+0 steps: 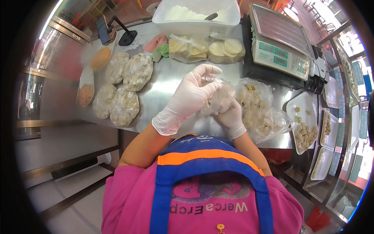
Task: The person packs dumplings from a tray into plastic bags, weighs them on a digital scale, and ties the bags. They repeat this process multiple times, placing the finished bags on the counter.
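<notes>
Both my hands wear thin white gloves and are at a clear plastic bag (pixel 221 101) above the steel table's front part. My left hand (pixel 188 92) has its thumb and fingers at the bag's gathered top. From the right side, my right hand (pixel 233 115) grips the bag's lower part. Pale lumps show dimly through the plastic; what they are is hard to tell. Just right of my hands lie two clear bags of dumplings, an upper bag (pixel 253 93) and a lower bag (pixel 264 121). Several tied bags of dumplings (pixel 125 106) rest on the left.
A flour bin (pixel 195 25) with a scoop stands at the back, before it bagged square wrappers (pixel 187 49) and round wrappers (pixel 227 50). A digital scale (pixel 280 55) occupies the back right. A dumpling tray (pixel 304 125) sits right; a phone stand (pixel 127 37) and filling trays (pixel 85 95) stand left.
</notes>
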The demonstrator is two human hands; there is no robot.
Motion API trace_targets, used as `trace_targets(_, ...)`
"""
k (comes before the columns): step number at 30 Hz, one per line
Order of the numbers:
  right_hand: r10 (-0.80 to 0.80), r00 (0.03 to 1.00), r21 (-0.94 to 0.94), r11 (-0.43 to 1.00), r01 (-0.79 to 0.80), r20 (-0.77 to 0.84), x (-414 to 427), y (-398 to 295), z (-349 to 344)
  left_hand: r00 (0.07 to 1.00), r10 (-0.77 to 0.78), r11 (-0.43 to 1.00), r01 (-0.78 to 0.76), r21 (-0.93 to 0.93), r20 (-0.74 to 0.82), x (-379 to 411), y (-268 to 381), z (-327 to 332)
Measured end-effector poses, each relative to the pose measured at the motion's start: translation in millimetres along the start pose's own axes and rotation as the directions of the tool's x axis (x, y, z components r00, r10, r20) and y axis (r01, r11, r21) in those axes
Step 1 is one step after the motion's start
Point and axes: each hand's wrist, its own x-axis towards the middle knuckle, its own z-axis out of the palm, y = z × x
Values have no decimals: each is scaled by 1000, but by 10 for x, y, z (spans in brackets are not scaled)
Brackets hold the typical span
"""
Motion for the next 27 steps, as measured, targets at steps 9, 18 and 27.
trace_targets(9,-302,941,-906,337,257,154,118,164,192,999,42,999,-42,-10,-27,-23,77,-60)
trace_targets(18,-285,950,-783,560,271,125,89,195,180,999,17,998,-18,-63,-30,-30,24,-120)
trace_targets(27,-348,851,-892,80,445,393,191,159,162,1000,1,997,-3,-76,-31,-1,-33,-206)
